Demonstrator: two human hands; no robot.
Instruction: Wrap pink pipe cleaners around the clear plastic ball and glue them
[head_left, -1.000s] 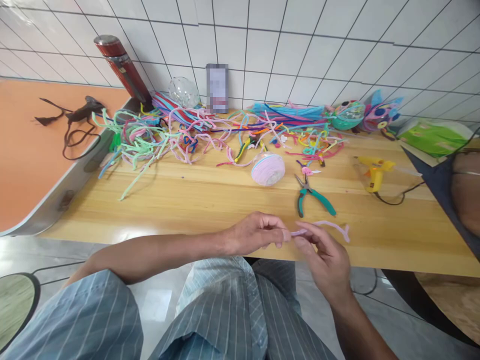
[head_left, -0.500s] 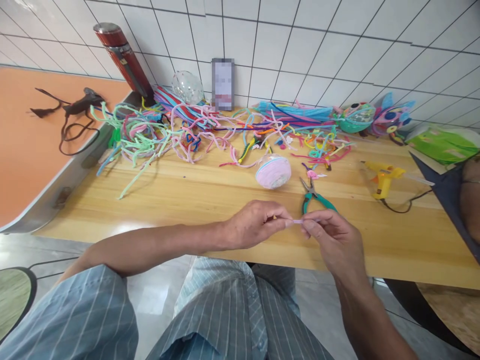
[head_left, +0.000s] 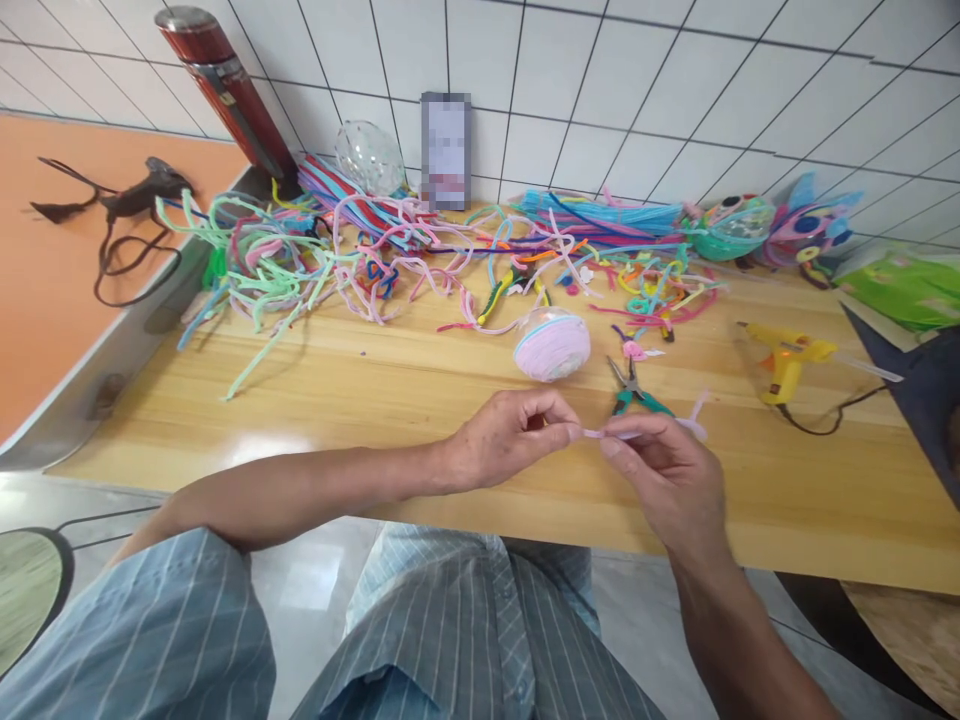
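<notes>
The left hand (head_left: 510,438) pinches one end of a lilac pipe cleaner (head_left: 592,434) between thumb and forefinger, its other fingers curled out of sight beneath. The right hand (head_left: 670,482) pinches the same strand just beside, thumb under forefinger; its fingers hide the middle length, and a bent end shows beyond the knuckles. Both hands are over the near edge of the wooden table (head_left: 300,430).

Just past the right hand lie needle-nose pliers (head_left: 632,380), their teal handles partly covered by it. Left of these sits a clear ball wrapped in lilac (head_left: 553,347). Farther back, tangled pipe cleaners (head_left: 277,285) half bury a yellow-and-black-handled tool (head_left: 495,300), probably another pair of pliers, though its head is hard to make out. A phone (head_left: 446,150) leans on the tiled wall, its screen blurred into blocks. To the right, a yellow glue gun (head_left: 791,355) trails its cord; beyond it, a green packet (head_left: 904,285) is cut off by the frame.
</notes>
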